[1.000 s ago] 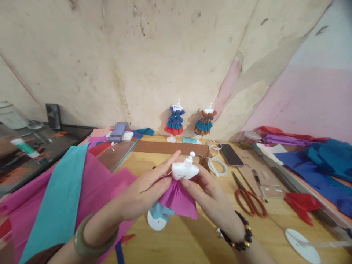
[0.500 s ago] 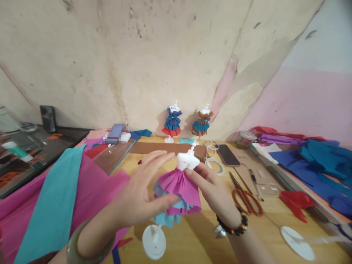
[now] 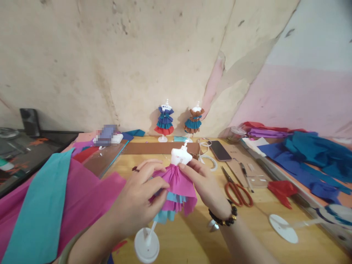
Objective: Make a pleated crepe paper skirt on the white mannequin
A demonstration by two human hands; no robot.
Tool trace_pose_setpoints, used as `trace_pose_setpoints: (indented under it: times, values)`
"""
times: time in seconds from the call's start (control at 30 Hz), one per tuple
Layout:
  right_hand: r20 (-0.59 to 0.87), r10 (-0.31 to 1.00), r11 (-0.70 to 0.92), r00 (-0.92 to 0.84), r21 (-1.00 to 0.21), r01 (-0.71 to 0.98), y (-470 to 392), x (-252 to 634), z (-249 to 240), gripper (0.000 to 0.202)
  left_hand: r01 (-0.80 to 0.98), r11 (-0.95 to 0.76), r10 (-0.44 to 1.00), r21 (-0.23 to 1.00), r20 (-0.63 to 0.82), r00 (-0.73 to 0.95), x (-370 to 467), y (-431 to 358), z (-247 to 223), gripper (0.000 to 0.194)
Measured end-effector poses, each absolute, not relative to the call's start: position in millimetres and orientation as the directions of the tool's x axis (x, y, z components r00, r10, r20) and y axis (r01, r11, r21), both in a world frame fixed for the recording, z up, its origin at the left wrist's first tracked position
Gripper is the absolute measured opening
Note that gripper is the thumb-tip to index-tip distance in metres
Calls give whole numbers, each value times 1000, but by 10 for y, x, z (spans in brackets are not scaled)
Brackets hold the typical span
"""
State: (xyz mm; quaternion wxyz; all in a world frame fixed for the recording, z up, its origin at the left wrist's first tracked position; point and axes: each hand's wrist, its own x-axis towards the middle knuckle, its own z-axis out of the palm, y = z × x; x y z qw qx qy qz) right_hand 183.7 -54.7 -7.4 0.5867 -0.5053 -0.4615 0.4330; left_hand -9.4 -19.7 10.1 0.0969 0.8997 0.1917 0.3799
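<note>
A white miniature dress form (image 3: 181, 156) tilts in front of me, wearing a tiered pink and light-blue ruffled skirt (image 3: 178, 179). My right hand (image 3: 203, 183), with a beaded bracelet at the wrist, grips the form at its waist, thumb on the gathered top of the skirt. On the other side, my left hand (image 3: 143, 198) has its fingers curled onto the skirt's left edge, thumb below them; the exact pinch is partly hidden. Below the skirt, the form's white stem leads to a round base (image 3: 147, 245).
Two dressed mini forms (image 3: 165, 119) stand by the wall. Orange-handled scissors (image 3: 236, 189), a phone (image 3: 220, 150), a pen (image 3: 246, 177) and a red scrap (image 3: 282, 192) lie right. Another white stand (image 3: 283, 228) lies on its side. Pink and turquoise sheets (image 3: 38, 209) cover the left.
My left hand's fingers have closed from a spread pose onto the skirt's left side. The right hand keeps its hold at the waist. The view has shifted slightly right.
</note>
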Motion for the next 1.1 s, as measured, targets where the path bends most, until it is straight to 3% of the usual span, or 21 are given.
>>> trace_pose_setpoints:
  times: [0.13, 0.23, 0.37, 0.47, 0.7, 0.8, 1.1]
  values:
    - [85, 979, 103, 183, -991, -91, -534, 1839, -81, 26, 271, -898, 430, 348, 557, 710, -133, -178, 150, 16]
    - [85, 982, 101, 167, -991, -90, -544, 1839, -84, 25, 281, -824, 531, 491, 500, 684, -178, -143, 163, 5]
    - [116, 992, 122, 55, -985, -124, -588, 1798, -81, 26, 283, -485, 794, 827, 281, 539, -169, -90, 142, 45]
    - [120, 993, 121, 9, -989, -91, -631, 1730, -77, 26, 153, -273, 772, 950, 121, 623, -107, -79, 142, 64]
    - [124, 992, 122, -39, -992, -37, -669, 1681, -61, 25, 84, -146, 710, 986, 46, 702, -62, -105, 210, 37]
    - [124, 988, 120, -94, -992, -47, -667, 1719, -43, 24, 70, -127, 713, 989, 42, 700, -68, -90, 221, 35]
    - [192, 981, 193, -22, -964, 184, -705, 1681, 57, 24, 37, -126, 721, 991, 66, 689, -51, -116, 239, 36]
